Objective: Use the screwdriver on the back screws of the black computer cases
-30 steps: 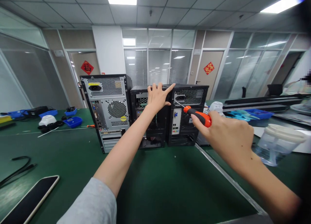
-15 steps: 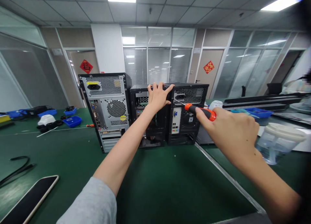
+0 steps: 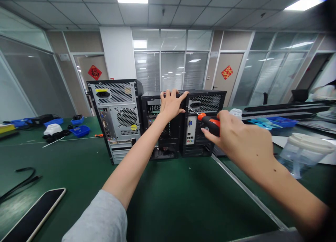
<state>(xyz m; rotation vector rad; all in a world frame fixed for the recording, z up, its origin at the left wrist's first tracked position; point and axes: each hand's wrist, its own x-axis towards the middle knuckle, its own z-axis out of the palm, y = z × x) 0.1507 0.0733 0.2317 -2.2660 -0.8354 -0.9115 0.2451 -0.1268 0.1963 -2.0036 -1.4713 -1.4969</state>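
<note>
My left hand [image 3: 171,105] lies with spread fingers over the top edges of the middle computer case [image 3: 168,144] and the right computer case [image 3: 207,130]. My right hand [image 3: 233,130] grips a red and black screwdriver [image 3: 210,123]. Its thin shaft points left, and the tip meets the upper left rear edge of the right case, just below my left thumb. A taller silver-backed case [image 3: 124,116] stands upright on the left. All three show their rear panels.
A phone [image 3: 34,214] and a black cable [image 3: 23,182] lie at the left front. Blue trays [image 3: 80,130] stand at the back left. On the right are a clear jar with a white lid [image 3: 301,151] and another blue tray [image 3: 282,122]. A clear strip [image 3: 246,189] crosses the green table.
My right hand has changed its hold on the screwdriver handle, with the thumb now lower and the fingers more raised. The screwdriver tip and my left hand stay at the same spots.
</note>
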